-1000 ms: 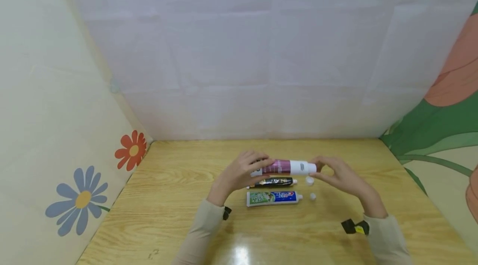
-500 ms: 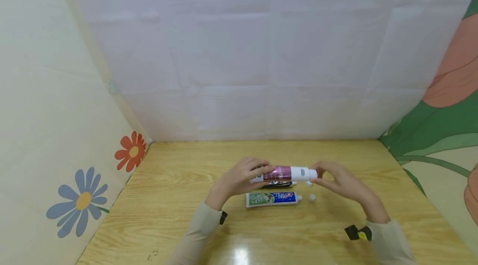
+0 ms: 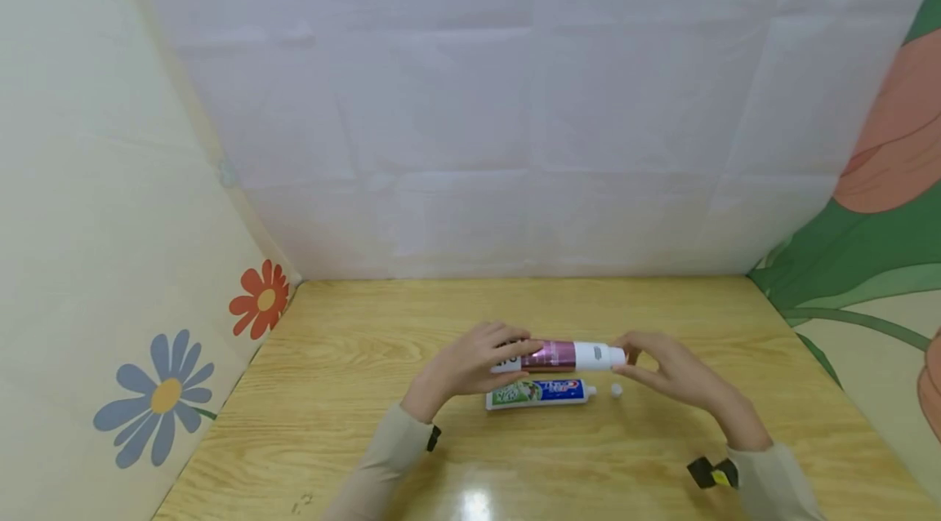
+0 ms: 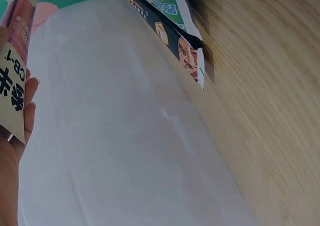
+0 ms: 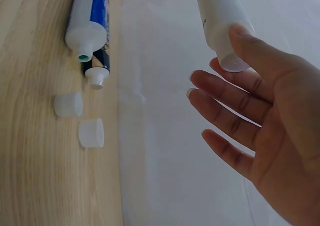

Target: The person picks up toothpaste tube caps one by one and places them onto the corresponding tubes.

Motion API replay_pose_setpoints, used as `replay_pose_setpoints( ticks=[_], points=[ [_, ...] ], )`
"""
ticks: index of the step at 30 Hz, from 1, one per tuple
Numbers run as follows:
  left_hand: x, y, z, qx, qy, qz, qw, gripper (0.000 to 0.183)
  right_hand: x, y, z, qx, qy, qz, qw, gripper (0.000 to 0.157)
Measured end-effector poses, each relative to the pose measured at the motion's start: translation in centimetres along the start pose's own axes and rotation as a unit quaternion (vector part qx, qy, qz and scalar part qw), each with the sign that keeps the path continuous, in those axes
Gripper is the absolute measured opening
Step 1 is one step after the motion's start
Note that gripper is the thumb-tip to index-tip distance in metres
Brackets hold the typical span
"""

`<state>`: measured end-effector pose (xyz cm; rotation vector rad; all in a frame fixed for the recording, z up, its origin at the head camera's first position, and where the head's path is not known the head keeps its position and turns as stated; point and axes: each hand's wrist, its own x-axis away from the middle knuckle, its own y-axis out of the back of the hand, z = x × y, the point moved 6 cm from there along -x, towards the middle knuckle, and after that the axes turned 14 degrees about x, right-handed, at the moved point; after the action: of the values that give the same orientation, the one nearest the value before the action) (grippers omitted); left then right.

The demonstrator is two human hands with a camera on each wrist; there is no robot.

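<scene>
My left hand [image 3: 470, 359] grips the flat-end half of a pink and white toothpaste tube [image 3: 555, 355], held sideways above the table. At its other end, the thumb and forefinger of my right hand [image 3: 672, 370] pinch the white cap [image 5: 233, 61]; the remaining fingers are spread, as the right wrist view shows. Below lies a green and blue toothpaste tube [image 3: 540, 394] with its nozzle uncapped. A black toothpaste tube [image 4: 170, 38] beside it is hidden in the head view. Two loose white caps, a nearer one [image 5: 68, 104] and a farther one [image 5: 91, 133], stand by the nozzles.
The wood-grain table [image 3: 353, 423] meets a white sheet [image 3: 470, 219] hung behind it. Flower-patterned panels stand to the left [image 3: 165, 394] and right [image 3: 875, 325]. Black straps [image 3: 713, 473] show at the wrists.
Both hands have come down and closer with the pink and white tube. In the head view it now covers the black tube and one loose cap, which showed earlier.
</scene>
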<state>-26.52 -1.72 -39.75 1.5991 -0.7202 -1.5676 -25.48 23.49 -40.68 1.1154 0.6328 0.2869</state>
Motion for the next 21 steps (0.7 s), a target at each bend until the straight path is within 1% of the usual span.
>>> replay_pose_setpoints(
  ticks=[8,14,18,21],
  points=[
    [0.6,-0.5,-0.5,0.003,-0.003,0.019,0.9998,0.053,0.5,-0.7,-0.1,0.012,0.028,-0.001,1.000,0.019],
    [0.9,-0.8,-0.9,0.003,-0.015,0.027,0.9995,0.058,0.7,-1.2,0.0,0.008,0.033,0.012,0.999,0.016],
    [1.2,-1.0,-1.2,-0.001,-0.018,0.037,0.9991,0.055,1.0,-1.4,0.3,0.001,0.032,0.025,0.999,0.013],
    [1.6,-1.3,-1.5,-0.003,-0.014,0.052,0.9985,0.052,1.2,-1.7,0.4,0.006,0.030,0.030,0.999,0.014]
  ],
)
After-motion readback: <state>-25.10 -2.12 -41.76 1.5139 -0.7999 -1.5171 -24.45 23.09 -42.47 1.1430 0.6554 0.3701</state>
